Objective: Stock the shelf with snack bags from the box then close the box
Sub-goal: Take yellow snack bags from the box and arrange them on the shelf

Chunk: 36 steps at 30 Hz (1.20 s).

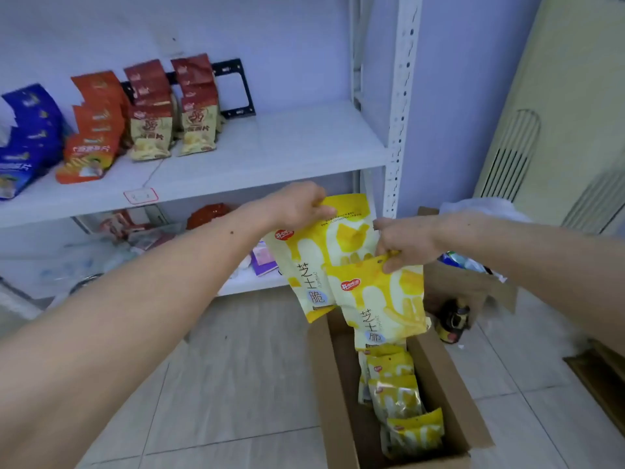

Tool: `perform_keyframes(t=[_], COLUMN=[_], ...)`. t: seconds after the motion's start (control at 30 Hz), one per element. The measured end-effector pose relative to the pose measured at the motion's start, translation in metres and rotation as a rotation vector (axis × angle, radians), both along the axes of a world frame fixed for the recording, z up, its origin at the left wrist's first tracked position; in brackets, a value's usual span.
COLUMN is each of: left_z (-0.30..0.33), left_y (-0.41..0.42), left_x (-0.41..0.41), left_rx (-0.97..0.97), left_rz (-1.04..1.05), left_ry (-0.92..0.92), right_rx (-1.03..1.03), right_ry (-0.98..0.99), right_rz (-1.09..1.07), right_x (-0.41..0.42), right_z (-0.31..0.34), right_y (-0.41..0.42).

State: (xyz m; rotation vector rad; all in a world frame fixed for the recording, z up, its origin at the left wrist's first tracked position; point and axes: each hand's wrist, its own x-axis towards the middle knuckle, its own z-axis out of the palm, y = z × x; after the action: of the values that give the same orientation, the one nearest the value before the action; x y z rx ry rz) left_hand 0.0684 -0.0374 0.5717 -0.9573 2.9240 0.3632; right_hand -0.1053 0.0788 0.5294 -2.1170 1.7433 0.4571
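My left hand (297,204) grips the top edge of a yellow snack bag (314,262), held upright above the open cardboard box (449,394). My right hand (404,243) pinches the top of a second yellow snack bag (382,306), which hangs lower and partly overlaps the first. Several more yellow bags (402,411) lie in a row inside the box on the floor. The white shelf (270,154) stands behind and above both hands, with bare board on its right half.
On the shelf's left stand blue bags (23,140), orange-red bags (93,130) and red-and-cream bags (172,110). A lower shelf (142,238) holds mixed items. A second open box (473,282) with clutter sits behind the first. A cream floor-standing unit (554,123) rises at right.
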Motion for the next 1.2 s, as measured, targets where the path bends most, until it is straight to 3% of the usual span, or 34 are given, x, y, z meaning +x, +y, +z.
perform_keyframes(t=[0.33,0.53,0.67,0.87,1.2], left_z=[0.093,0.116,0.114,0.102,0.097], left_y=[0.008,-0.013,-0.033,-0.043,-0.088], left_x=[0.032,0.073,0.098,0.110,0.138], left_rx=[-0.037,0.094,0.177,0.341,0.410], left_rz=[-0.086,0.048,0.115,-0.007,0.113], left_ry=[0.146,0.322,0.334,0.312,0.390], right_rx=[-0.190,-0.217,-0.240,-0.217,-0.268], right_ry=[-0.182,-0.198,-0.237,-0.295,-0.283], right_rz=[-0.096,-0.166,-0.219,-0.235,-0.258], right_x=[0.020,0.018,0.013,0.028,0.062], right_z=[0.067,0.102,0.114,0.120,0.116], right_y=[0.009,0.005,0.001,-0.014,-0.055])
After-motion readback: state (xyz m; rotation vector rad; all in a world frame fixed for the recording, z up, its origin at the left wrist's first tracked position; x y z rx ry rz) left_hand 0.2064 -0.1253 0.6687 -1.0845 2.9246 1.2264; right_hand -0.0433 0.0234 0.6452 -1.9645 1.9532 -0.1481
